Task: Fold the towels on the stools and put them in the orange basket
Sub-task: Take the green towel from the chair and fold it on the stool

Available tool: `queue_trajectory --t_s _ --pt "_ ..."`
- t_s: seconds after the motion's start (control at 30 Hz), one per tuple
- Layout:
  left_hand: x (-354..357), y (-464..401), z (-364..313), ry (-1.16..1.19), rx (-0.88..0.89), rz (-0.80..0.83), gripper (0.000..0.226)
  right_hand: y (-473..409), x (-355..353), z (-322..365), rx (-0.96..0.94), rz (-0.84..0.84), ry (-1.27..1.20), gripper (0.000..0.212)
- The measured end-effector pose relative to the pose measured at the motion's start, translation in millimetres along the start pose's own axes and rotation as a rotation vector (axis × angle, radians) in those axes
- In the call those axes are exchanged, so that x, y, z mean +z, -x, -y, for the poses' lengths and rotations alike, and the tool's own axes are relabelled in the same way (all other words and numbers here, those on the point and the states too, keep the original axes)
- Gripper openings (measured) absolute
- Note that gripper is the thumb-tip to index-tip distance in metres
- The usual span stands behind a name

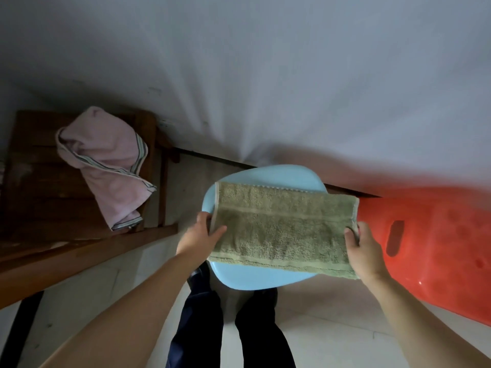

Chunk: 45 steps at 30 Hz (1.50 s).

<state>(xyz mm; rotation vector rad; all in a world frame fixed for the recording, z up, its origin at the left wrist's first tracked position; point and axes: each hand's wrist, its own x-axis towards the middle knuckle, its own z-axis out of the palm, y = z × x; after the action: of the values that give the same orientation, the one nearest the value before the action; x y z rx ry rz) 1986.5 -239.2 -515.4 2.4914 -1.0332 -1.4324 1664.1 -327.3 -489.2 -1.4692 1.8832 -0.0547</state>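
Observation:
A green towel (pixel 281 229) lies folded into a long flat strip across a light blue stool (pixel 265 173). My left hand (pixel 199 236) pinches the towel's left end, thumb on top. At the towel's right end my right hand (pixel 362 248) grips the edge with curled fingers. A pink towel (pixel 106 166) with striped borders lies crumpled on a dark wooden stool (pixel 39 181) at the left. The orange basket (pixel 438 240) stands at the right, close to the green towel's right end, with a handle slot in its wall.
A pale wall fills the upper half of the view. A wooden rail (pixel 79 258) runs diagonally below the wooden stool. My legs in dark trousers (pixel 231 328) stand on a light tiled floor under the blue stool.

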Motion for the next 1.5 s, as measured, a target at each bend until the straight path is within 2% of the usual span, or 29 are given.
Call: queue_trajectory --t_s 0.07,0.1,0.23,0.33,0.43,0.53,0.7,0.77,0.8,0.87,0.93,1.0,1.07,1.17,1.27,1.33,1.4,1.5 --pt "-2 -1 -2 -0.127 0.033 0.058 0.037 8 -1 29 -0.083 -0.041 -0.064 0.001" --pt "-2 -3 -2 -0.112 0.035 0.061 0.036 12 1 45 -0.128 -0.038 -0.092 0.006" --pt "-10 -9 -3 0.099 -0.009 0.053 0.018 30 37 104 -0.270 0.025 -0.167 0.013" --pt "-17 -16 -4 0.202 -0.043 0.091 0.025 46 80 137 -0.331 0.070 -0.148 0.017" --pt "-20 -20 -4 0.304 -0.062 0.137 0.026 60 120 163 -0.346 0.144 -0.027 0.025" --pt "-22 -23 -5 0.443 -0.117 0.178 0.025 63 149 177 -0.276 0.204 0.035 0.028" --pt "-24 -20 -8 0.521 -0.233 0.119 0.041 58 159 179 -0.292 0.383 0.059 0.031" --pt "-24 -19 -13 0.441 -0.213 0.081 0.053 56 146 173 -0.347 0.330 0.024 0.028" --pt "-24 -18 -16 0.361 -0.193 0.074 0.056 53 137 168 -0.351 0.229 -0.013 0.025" --pt "-23 -14 -21 0.219 -0.159 0.084 0.058 44 116 153 -0.257 -0.023 -0.123 0.019" --pt "-18 -13 -24 0.164 -0.109 0.095 0.059 32 98 132 -0.081 -0.160 -0.231 0.020" --pt "-10 -12 -25 0.113 -0.090 0.067 0.061 22 89 113 0.079 -0.082 -0.313 0.033" --pt "-3 -12 -26 0.073 -0.086 0.018 0.059 19 91 101 0.179 0.117 -0.417 0.045" --pt "3 -10 -28 0.133 -0.073 -0.030 0.050 23 101 93 0.236 0.281 -0.622 0.033" --pt "6 -9 -29 0.363 -0.100 0.016 0.047 21 104 93 0.311 0.352 -0.743 0.025" --pt "2 -4 -30 0.588 -0.140 0.079 0.046 23 99 93 0.399 0.420 -0.841 0.027" --pt "-5 4 -34 0.716 -0.160 0.129 0.046 25 88 95 0.460 0.452 -0.918 0.031" --pt "-20 26 -47 0.859 -0.132 0.181 0.037 36 58 103 0.414 0.442 -0.996 0.025"
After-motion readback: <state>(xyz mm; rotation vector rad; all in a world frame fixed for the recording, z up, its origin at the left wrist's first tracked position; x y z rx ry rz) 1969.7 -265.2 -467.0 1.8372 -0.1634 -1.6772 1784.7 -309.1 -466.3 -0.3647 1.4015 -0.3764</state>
